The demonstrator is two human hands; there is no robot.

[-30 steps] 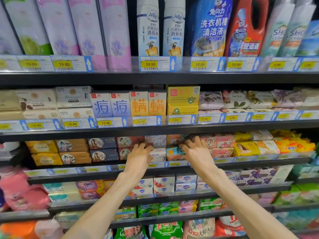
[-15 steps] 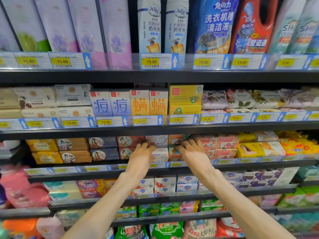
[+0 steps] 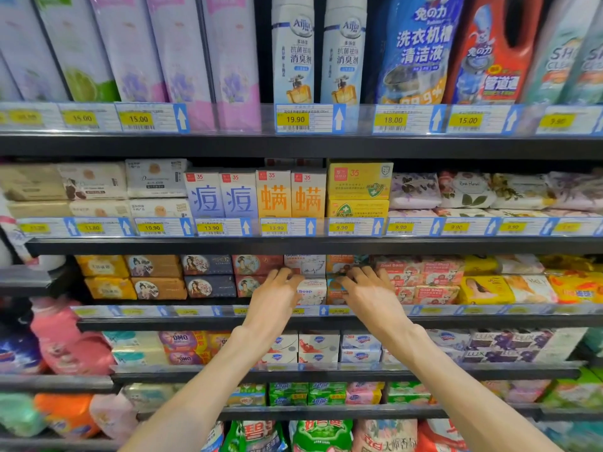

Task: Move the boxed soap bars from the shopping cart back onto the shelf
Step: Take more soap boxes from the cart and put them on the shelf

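Both my hands reach into the third shelf (image 3: 326,322), among stacked boxed soap bars. My left hand (image 3: 275,293) lies with fingers stretched against a white goat soap box (image 3: 312,291) and the red box (image 3: 246,285) left of it. My right hand (image 3: 367,293) presses straight fingers on an orange and teal soap box (image 3: 333,290) beside the white one. More goat soap boxes (image 3: 421,272) stand to the right. The shopping cart is out of view.
The shelf above (image 3: 293,246) hangs low over my hands, with blue and orange boxes (image 3: 254,195) on it. Bottles and pouches (image 3: 411,50) fill the top shelf. Lower shelves hold more soap packs (image 3: 319,349) and detergent bags (image 3: 68,347).
My two hands have drawn a little closer together on the soap boxes. The view has shifted slightly; the boxes stay on the shelf.
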